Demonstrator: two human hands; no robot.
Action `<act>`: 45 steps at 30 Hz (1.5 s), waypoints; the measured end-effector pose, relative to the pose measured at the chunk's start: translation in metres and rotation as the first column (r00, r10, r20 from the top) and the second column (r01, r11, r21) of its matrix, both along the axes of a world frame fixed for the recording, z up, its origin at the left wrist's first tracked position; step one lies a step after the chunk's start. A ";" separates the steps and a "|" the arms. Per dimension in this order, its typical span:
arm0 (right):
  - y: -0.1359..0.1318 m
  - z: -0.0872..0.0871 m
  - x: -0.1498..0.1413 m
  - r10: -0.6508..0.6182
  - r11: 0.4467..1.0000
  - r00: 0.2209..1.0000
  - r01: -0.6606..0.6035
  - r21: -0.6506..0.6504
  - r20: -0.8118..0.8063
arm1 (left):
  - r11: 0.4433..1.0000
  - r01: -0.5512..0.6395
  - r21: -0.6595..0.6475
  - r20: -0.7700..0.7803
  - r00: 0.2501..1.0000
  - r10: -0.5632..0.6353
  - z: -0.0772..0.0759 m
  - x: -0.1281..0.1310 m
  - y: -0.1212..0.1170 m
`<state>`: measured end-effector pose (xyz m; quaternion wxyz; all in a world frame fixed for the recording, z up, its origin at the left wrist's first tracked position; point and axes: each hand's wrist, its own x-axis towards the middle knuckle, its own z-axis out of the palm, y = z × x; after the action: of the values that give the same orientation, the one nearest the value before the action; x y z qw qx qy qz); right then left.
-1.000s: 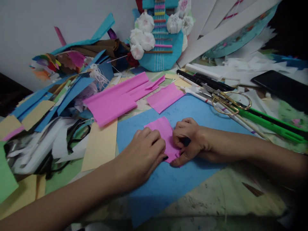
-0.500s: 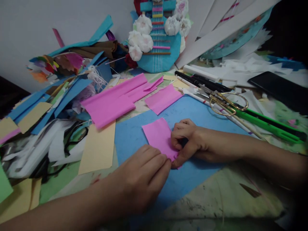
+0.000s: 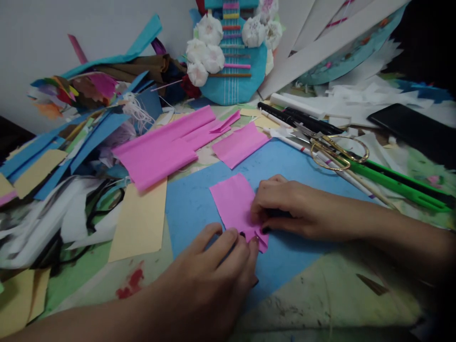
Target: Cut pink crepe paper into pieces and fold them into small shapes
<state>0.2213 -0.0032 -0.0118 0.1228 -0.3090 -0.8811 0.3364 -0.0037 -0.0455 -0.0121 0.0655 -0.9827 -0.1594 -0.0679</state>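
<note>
A small pink crepe paper piece (image 3: 233, 199) lies on a blue sheet (image 3: 194, 209) in front of me. Its near edge is creased and gathered into small folds. My left hand (image 3: 217, 275) has bent fingertips at that edge, holding the paper from the near side. From the right, my right hand (image 3: 285, 206) reaches in with curled fingers, thumb and fingertips closed on the paper beside the folds. Part of the pink edge is hidden by my fingers. Just beyond lies another pink crepe piece (image 3: 242, 145).
Gold-handled scissors (image 3: 331, 149), a green cutter (image 3: 395, 185) and black pens (image 3: 313, 121) lie to the right, near a black phone (image 3: 413, 126). Folded pink crepe paper (image 3: 156, 152) and a tan card (image 3: 140, 223) are left. A blue paper guitar (image 3: 231, 80) stands behind.
My left hand has drawn slightly nearer and its fingers have loosened, uncovering the creased edge. My right thumb has shifted up from the bottom edge. The view has tilted slightly.
</note>
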 end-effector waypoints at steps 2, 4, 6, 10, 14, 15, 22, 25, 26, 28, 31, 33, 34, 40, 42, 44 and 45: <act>-0.001 0.001 0.000 -0.009 1.000 1.000 0.009 0.012 0.012 | 1.000 -0.019 0.000 0.007 1.000 0.019 -0.001 -0.001 -0.001; -0.001 0.001 -0.001 -0.023 1.000 1.000 0.023 0.011 0.017 | 1.000 -0.020 -0.004 0.012 1.000 0.020 -0.003 -0.001 -0.002; 0.000 0.002 -0.001 -0.027 1.000 0.999 0.026 0.012 0.020 | 1.000 -0.013 -0.009 0.013 1.000 0.013 -0.003 -0.001 -0.002; 0.000 0.002 -0.002 -0.021 0.999 1.000 0.021 0.027 0.015 | 1.000 -0.018 0.011 0.029 0.999 0.018 -0.004 -0.001 -0.002; 0.000 0.002 -0.003 -0.032 0.999 0.999 0.031 0.037 0.013 | 0.999 -0.010 0.036 0.041 0.999 0.008 -0.004 0.001 -0.003; 0.000 0.002 -0.003 -0.036 0.998 0.999 0.036 0.043 0.012 | 0.999 -0.005 0.038 0.043 0.999 0.003 -0.004 0.001 -0.003; -0.001 0.000 -0.004 -0.049 0.997 0.999 0.049 0.059 0.008 | 0.998 0.012 0.055 0.026 1.000 -0.014 0.000 -0.001 -0.002; 0.000 0.000 -0.003 -0.062 0.996 0.998 0.062 0.057 0.004 | 0.998 0.045 0.053 0.017 0.999 -0.046 0.001 -0.002 -0.001; 0.000 -0.001 -0.003 -0.068 0.996 0.998 0.068 0.052 -0.001 | 0.997 0.052 0.051 0.022 0.998 -0.053 0.000 -0.002 0.000; 0.001 -0.001 -0.003 -0.083 0.996 0.996 0.083 0.037 -0.013 | 0.997 0.054 0.053 0.046 0.997 -0.056 -0.002 -0.004 -0.001; 0.002 -0.001 -0.004 -0.111 0.994 0.994 0.111 0.012 -0.019 | 0.997 0.045 0.066 0.086 0.995 -0.051 -0.005 -0.005 -0.002; 0.002 -0.001 -0.005 -0.127 0.992 0.992 0.127 0.003 -0.020 | 0.997 0.046 0.060 0.078 0.996 -0.050 -0.005 -0.005 -0.003; 0.002 0.000 -0.005 -0.134 0.991 0.991 0.134 -0.003 -0.020 | 0.997 0.043 0.057 0.071 0.996 -0.047 -0.004 -0.004 -0.003; 0.004 0.000 -0.003 -0.099 0.995 0.995 0.099 -0.016 -0.011 | 0.998 0.030 0.059 0.078 0.996 -0.035 0.001 -0.002 0.000; 0.005 -0.001 -0.003 -0.062 0.998 0.998 0.062 0.016 -0.007 | 0.998 0.036 0.057 0.070 0.997 -0.040 0.000 -0.002 0.001; 0.004 -0.001 -0.003 -0.046 0.998 0.999 0.046 0.049 0.004 | 0.997 0.042 0.059 0.070 0.996 -0.046 -0.001 -0.001 0.001; 0.004 -0.001 -0.003 -0.042 0.997 0.999 0.041 0.061 0.013 | 0.997 0.047 0.057 0.076 0.996 -0.052 -0.001 -0.001 0.002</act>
<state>0.2181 0.0007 -0.0130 0.1326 -0.3259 -0.8852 0.3044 -0.0048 -0.0440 -0.0128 0.0847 -0.9808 -0.1355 -0.1121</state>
